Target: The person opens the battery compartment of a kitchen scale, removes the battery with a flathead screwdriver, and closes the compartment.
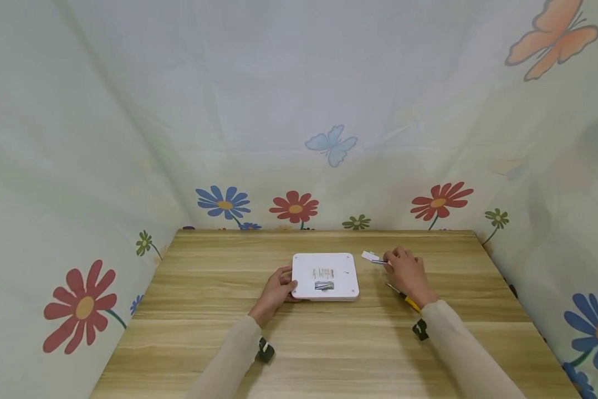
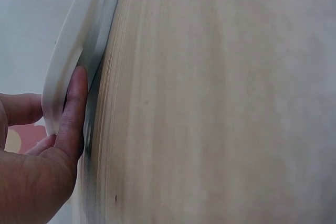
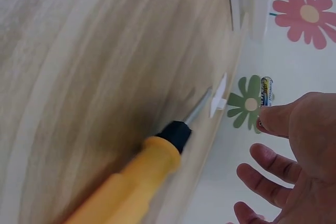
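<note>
A white, flat rectangular device (image 1: 303, 274) lies with its labelled back upward in the head view. Its small battery compartment (image 1: 324, 286) is uncovered, and something shiny shows inside. My left hand (image 1: 275, 292) grips the device's left edge, thumb on top and fingers tucked beneath, as the left wrist view shows at the casing (image 2: 65, 51). To the right of the device, my right hand (image 1: 407, 272) pinches a slim battery (image 3: 266, 91) between thumb and fingers, raised above the table. Just beyond the battery lies a small white cover (image 1: 369, 255).
A screwdriver (image 3: 134, 182) with a yellow handle and black collar lies on the wood-grain table (image 1: 219, 260), below my right hand and wrist. Flower-printed fabric walls (image 1: 249, 138) rise along the table's back and sides.
</note>
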Demonstrator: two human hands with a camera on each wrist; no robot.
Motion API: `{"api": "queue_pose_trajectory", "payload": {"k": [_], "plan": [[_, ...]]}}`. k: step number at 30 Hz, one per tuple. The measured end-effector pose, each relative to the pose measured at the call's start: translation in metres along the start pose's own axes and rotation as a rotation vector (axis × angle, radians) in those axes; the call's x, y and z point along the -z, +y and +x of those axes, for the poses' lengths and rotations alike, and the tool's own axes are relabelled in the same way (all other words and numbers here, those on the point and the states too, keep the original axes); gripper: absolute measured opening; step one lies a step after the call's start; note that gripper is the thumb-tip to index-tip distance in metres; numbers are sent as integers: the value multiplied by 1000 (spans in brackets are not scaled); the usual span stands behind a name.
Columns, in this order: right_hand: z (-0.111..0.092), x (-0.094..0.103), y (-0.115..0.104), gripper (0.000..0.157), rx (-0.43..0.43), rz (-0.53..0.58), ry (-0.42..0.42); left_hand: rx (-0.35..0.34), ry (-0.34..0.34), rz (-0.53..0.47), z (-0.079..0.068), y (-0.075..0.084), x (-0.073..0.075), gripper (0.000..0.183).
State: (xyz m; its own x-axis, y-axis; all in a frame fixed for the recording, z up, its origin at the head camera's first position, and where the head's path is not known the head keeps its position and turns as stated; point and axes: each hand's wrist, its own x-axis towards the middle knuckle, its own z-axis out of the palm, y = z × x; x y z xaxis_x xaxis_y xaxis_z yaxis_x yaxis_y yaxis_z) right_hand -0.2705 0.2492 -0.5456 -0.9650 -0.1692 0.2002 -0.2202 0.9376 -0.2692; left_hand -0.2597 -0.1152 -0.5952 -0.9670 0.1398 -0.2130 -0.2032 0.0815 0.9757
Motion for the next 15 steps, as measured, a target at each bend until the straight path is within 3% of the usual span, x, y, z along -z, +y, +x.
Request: {"api": "queue_pose_trajectory", "payload": {"k": [15], "plan": [[7, -19, 3, 16, -48, 15, -78, -9, -5, -2, -1, 0, 0, 52]]}}
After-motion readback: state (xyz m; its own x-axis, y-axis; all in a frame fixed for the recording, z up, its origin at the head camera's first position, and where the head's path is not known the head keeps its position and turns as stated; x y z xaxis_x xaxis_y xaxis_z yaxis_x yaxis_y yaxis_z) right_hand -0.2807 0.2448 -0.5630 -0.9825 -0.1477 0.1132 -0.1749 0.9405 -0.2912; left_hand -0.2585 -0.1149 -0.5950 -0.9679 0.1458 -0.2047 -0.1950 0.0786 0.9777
